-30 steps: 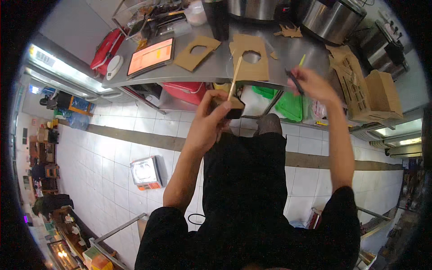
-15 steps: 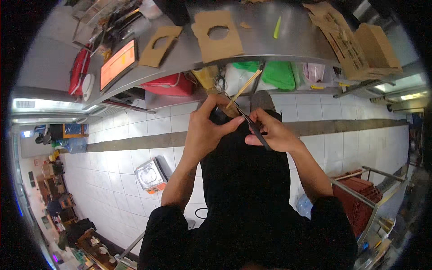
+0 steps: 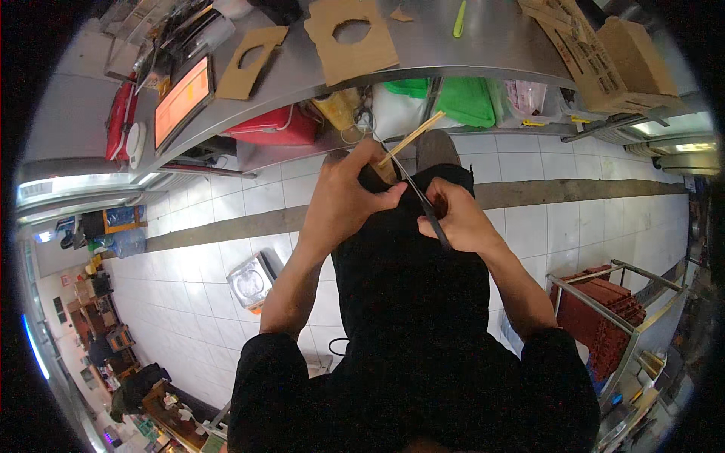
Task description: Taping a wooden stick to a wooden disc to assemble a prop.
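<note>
My left hand (image 3: 336, 200) is closed around a small brown piece of cardboard (image 3: 387, 171) and a pair of thin wooden sticks (image 3: 417, 136), which poke out up and to the right. In my right hand (image 3: 459, 220) is a pair of scissors (image 3: 432, 219) with dark handles. Its thin metal blades reach up and left to the cardboard, against the sticks. My fingers partly hide where the blades meet the cardboard. Both hands are held above my lap, in front of the metal bench (image 3: 430, 49).
On the bench lie two cardboard pieces with cut holes (image 3: 381, 57), a lit tablet (image 3: 183, 102), a green pen-like tool (image 3: 459, 19) and a cardboard box (image 3: 634, 64). Below it are a red bag (image 3: 276, 127) and green bags (image 3: 467, 102). A metal frame (image 3: 596, 302) stands at right.
The bench and the things on it appear higher in the picture now. My hands still grip the same things, and the scissors have shifted slightly against the cardboard.
</note>
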Demonstrator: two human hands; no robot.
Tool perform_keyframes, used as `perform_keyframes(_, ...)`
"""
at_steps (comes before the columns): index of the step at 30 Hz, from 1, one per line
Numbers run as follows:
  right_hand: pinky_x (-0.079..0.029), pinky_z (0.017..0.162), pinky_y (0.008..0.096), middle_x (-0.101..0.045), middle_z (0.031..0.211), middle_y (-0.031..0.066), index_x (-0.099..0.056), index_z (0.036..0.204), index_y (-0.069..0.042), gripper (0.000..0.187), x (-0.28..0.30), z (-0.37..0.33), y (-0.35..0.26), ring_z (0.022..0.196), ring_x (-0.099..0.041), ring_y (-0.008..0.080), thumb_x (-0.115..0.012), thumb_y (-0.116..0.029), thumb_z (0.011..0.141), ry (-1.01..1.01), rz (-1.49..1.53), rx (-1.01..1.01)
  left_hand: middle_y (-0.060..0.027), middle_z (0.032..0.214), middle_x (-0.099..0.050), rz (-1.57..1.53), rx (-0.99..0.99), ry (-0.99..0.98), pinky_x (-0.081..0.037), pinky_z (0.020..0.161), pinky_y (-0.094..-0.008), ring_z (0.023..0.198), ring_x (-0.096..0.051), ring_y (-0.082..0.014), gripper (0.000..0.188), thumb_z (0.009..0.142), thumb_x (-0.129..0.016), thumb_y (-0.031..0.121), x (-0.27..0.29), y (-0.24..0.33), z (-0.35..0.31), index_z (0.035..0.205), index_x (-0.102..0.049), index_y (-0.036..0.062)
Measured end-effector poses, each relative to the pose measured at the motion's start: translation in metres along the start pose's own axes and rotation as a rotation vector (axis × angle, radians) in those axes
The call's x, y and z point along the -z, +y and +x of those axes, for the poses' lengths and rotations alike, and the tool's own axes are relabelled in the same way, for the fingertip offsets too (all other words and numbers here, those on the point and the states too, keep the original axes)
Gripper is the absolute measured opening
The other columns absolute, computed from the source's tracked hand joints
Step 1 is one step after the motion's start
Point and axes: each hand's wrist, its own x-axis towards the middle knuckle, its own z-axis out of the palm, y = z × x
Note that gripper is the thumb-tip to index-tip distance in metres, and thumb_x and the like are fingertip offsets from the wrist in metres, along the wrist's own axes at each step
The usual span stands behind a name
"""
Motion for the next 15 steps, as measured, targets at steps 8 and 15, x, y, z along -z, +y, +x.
perform_keyframes(8, -0.042, 0.054, 0.0313, -0.053, 0.065, 0.0059, -0.05, 0.076, -0.002, 0.033, -0.018, -0.001, 0.019, 0.06, -0.052, 0.0141, -0.078, -0.016, 0.068, 0.086, 0.025, 0.07, -0.0117, 0.085, -0.069, 0.025, 0.039, -0.034, -0.052, 0.074, -0.0324, 0.081, -0.069, -0.0184, 0.041, 0.071, -0.083, 0.015, -0.001, -0.016, 0.007, 0.099, -0.055, 0.0043)
perform_keyframes(15, -0.049, 0.062, 0.0374, -0.061, 0.074, 0.013, -0.053, 0.092, -0.002, 0.056, 0.032, -0.005, 0.004, 0.07, -0.062, 0.0238, -0.088, -0.037, 0.065, 0.106, -0.135, 0.0, -0.0142, 0.093, -0.068, 0.042, 0.066, 0.154, -0.05, 0.077, -0.0328, 0.084, -0.067, -0.0223, 0.039, 0.077, -0.079, 0.018, 0.01, -0.023, 0.02, 0.107, -0.057, 0.0043)
